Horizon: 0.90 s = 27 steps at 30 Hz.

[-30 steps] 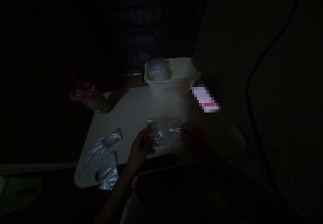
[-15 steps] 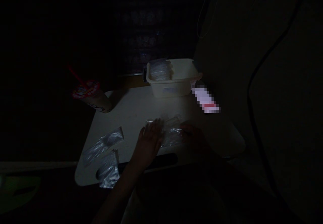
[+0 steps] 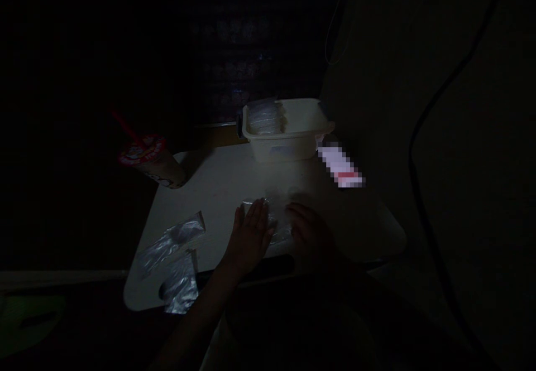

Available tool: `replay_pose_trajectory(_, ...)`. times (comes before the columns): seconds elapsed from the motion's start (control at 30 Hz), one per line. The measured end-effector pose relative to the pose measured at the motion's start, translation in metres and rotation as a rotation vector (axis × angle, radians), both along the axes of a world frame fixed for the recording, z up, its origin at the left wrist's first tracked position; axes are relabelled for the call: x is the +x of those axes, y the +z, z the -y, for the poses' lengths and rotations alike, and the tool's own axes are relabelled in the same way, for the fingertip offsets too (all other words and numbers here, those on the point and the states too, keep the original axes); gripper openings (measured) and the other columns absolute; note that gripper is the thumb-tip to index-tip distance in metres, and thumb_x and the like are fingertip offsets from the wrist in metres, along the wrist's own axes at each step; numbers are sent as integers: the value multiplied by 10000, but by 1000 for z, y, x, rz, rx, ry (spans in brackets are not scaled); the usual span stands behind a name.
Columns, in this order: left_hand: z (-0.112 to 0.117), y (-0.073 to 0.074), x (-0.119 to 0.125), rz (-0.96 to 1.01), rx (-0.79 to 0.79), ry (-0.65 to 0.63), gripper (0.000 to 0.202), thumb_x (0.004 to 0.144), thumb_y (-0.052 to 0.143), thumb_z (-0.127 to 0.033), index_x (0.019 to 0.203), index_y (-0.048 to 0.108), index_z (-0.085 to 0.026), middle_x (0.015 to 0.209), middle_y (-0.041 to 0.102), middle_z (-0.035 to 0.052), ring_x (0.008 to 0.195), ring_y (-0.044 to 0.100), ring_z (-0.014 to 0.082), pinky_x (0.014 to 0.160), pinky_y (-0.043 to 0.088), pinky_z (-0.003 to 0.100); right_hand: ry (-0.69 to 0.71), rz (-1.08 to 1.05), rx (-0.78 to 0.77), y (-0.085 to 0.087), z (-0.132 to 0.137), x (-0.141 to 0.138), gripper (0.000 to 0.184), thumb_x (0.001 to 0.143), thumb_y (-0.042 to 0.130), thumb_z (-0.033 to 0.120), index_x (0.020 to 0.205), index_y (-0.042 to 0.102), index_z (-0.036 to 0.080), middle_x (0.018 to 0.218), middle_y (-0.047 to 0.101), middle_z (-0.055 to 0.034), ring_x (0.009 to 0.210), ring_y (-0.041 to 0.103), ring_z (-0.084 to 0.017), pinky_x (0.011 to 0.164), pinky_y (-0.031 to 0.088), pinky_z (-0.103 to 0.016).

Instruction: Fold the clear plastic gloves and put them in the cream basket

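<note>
A clear plastic bag (image 3: pixel 280 223) lies on the small white table (image 3: pixel 218 187) between my hands. My left hand (image 3: pixel 250 234) rests flat on its left part, fingers stretched out. My right hand (image 3: pixel 307 226) is at the bag's right edge, in deep shade, its fingers stretched toward the left over the plastic. To the left lie a folded clear plastic bag (image 3: pixel 172 242) and a second one (image 3: pixel 183 287) that hangs over the table's near edge.
A white plastic basin (image 3: pixel 285 150) at the back holds stacked plastic bags (image 3: pixel 263 117). Right of it lies a lit, blurred-out phone (image 3: pixel 340 164). A sealed drink cup (image 3: pixel 159 164) with a red straw stands at the left. A dark cable (image 3: pixel 412 159) hangs along the right.
My right hand has come left and onto the bag, whose raised, crinkled plastic now lies flatter. The left hand stays in nearly the same place.
</note>
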<state>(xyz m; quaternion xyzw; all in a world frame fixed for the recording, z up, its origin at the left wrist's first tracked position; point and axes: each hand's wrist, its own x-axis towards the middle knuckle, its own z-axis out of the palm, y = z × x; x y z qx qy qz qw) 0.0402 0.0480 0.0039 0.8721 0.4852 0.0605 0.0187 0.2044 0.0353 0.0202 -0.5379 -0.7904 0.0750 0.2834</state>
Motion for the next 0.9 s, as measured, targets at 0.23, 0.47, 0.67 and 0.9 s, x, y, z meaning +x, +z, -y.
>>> replay_pose_trajectory(0.23,-2,-6,2,-68,13,13,536,783,305,-299,1248,243,-39,1318,238,171,1225,150,253,962,107,502,164,274,-20,-25,-15,-23,497,804,317,358,1198,370,60,1270,349,-142,1199,235,-231,980,192,-424)
replay_pose_trajectory(0.47,0,-6,5,-69,63,73,581,808,252,-414,1242,246,-28,1314,228,196,1221,160,269,943,86,535,58,320,-53,-29,-17,-1,515,807,304,369,1213,342,56,1282,316,-163,1198,233,-238,966,147,-461)
replay_pose_trajectory(0.67,-2,-6,0,-39,34,67,639,796,244,-492,1260,206,-54,1323,213,189,1224,149,270,932,119,540,16,245,-85,-33,-22,13,481,821,261,346,1208,350,75,1287,312,-153,1202,226,-233,961,115,-487)
replay_pose_trajectory(0.9,14,13,13,99,73,-55,426,817,350,-287,1220,327,-155,1300,317,97,1201,231,228,953,213,436,-156,-346,-243,-43,-33,29,537,823,121,444,1226,332,159,1277,351,-83,1161,322,-162,955,279,-354)
